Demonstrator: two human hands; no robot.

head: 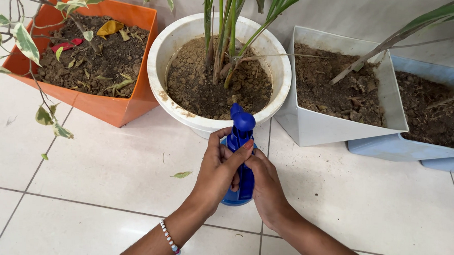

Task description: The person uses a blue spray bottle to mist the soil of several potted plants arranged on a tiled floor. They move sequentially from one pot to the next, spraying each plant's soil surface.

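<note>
Head view: left hand [219,165] and right hand [265,185] both clenched around blue spray bottle [240,143]. Nozzle aimed at round white pot [161,53], steadied two-handed above floor tiles [108,163].

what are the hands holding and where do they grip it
Both hands, left hand and right hand, hold a blue spray bottle, gripping its neck and upper body.

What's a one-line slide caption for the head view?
Both hands, left hand and right hand, grip a blue spray bottle before a round white planter.
</note>
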